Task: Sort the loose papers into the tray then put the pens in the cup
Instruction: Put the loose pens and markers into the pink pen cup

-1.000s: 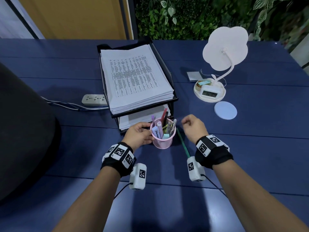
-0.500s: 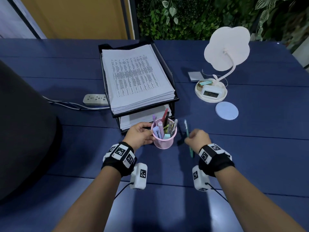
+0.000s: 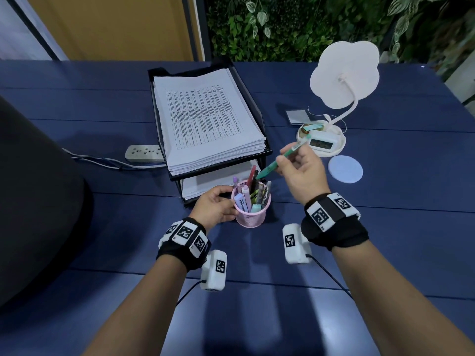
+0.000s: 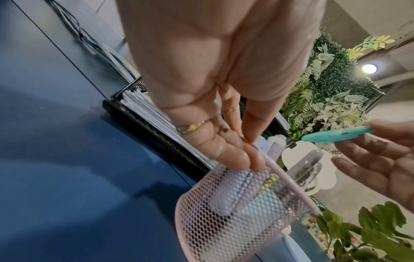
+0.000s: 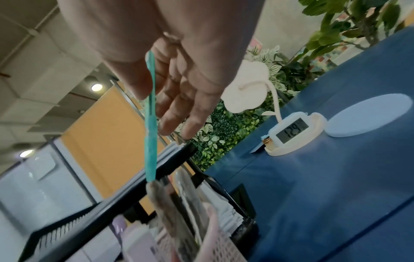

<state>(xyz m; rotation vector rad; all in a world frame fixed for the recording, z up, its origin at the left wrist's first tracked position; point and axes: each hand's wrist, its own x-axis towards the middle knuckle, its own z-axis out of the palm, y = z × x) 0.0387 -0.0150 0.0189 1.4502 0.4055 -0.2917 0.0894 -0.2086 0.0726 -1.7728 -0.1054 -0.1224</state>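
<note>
Fingers of right hand pinching teal pen, tip angled over pink mesh cup; left hand curled around cup.

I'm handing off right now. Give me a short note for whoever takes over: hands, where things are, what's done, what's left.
Left hand: grips the side of the pink mesh cup, steadying it on the desk.
Right hand: pinches the teal pen above the cup, tip aimed down at the opening, not yet in.
Papers: stacked in the black tray, top and lower tier; no loose sheets in view.
Cup already holds several pens and markers.
Left: lower the teal pen into the cup and release. No other loose pens show in these views.
</note>
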